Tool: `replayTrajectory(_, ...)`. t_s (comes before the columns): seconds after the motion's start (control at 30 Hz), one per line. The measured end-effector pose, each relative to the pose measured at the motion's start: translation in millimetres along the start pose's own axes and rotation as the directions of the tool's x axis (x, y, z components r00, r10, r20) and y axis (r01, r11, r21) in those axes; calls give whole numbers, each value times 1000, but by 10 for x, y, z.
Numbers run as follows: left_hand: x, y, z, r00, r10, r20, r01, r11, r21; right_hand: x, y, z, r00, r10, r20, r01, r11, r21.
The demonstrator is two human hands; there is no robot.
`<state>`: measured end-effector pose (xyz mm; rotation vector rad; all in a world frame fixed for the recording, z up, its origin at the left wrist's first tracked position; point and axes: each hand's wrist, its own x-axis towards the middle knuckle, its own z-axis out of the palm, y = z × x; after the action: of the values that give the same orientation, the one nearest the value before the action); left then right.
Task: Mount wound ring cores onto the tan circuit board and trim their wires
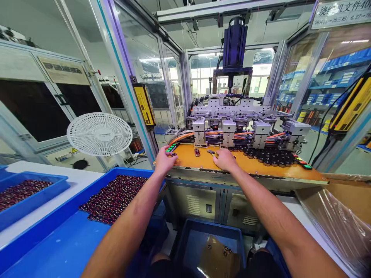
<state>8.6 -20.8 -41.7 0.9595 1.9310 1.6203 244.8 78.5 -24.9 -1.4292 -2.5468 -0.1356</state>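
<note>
My left hand (164, 160) is at the left end of the orange worktop, beside the green buttons (171, 147). Its fingers are closed around a small dark motor stator (173, 154), partly hidden by them. Farther right, my right hand (226, 159) rests low over the worktop (188, 159), gripping pliers (212, 152) whose jaws point left. Between the hands stands a short stack of stators (197, 152). Behind them is a coil-winding machine (228, 133) with several metal heads in a row.
Dark round metal fixtures (272, 157) crowd the worktop's right side. On the left, a blue tray (72, 239) holds many small stators (121, 197); another blue tray (55, 189) sits beyond. A white fan (100, 134) stands behind. Below is a blue bin (185, 243) with a few loose parts.
</note>
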Motion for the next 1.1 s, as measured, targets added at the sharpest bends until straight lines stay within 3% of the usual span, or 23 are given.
replayTrajectory(0.17, -788, -72, -375, 979, -138, 152, 195, 857, -477, 134, -177, 64, 991, -134, 8, 134, 989, 59)
replayTrajectory(0.27, -1310, -139, -457, 961, -100, 259, 233, 798, -555, 182, -176, 88, 970, -242, -18, 242, 963, 116)
replayTrajectory(0.33, -1631, -207, -506, 954, -65, 294, 225, 803, -552, 143, -167, 61, 963, -251, -99, 265, 951, 161)
replayTrajectory(0.37, -1780, -246, -532, 953, -16, 304, 187, 819, -543, 79, -181, 27, 955, -245, -166, 275, 942, 191)
replayTrajectory(0.43, -2049, -330, -584, 940, 219, 260, -63, 864, -499, -180, -269, -91, 911, -243, -334, 336, 906, 257)
replayTrajectory(0.5, -2280, -405, -625, 885, 431, 175, -333, 850, -408, -622, -429, -275, 835, -287, -470, 459, 833, 307)
replayTrajectory(0.53, -2381, -435, -639, 860, 489, 149, -413, 836, -361, -894, -521, -384, 790, -356, -499, 549, 773, 317)
replayTrajectory(0.6, -2555, -480, -650, 831, 535, 152, -474, 824, -312, -1463, -690, -594, 690, -522, -502, 708, 630, 320)
replayTrajectory(0.67, -2695, -505, -643, 815, 547, 192, -472, 819, -328, -1962, -797, -732, 582, -694, -423, 813, 489, 316)
replayTrajectory(0.73, -2802, -512, -625, 803, 554, 221, -459, 810, -364, -2310, -823, -756, 608, -729, -315, 794, 543, 273)
replayTrajectory(0.83, -2905, -501, -589, 801, 544, 250, -419, 807, -416, -2568, -751, -651, 677, -706, -207, 729, 607, 315)
replayTrajectory(1.0, -2967, -504, -543, 820, 505, 270, -318, 793, -519, -2736, -707, -575, 758, -650, -50, 565, 617, 548)
replayTrajectory(1.1, -2984, -536, -550, 838, 485, 250, -298, 791, -535, -2849, -757, -621, 783, -621, 29, 427, 571, 701)
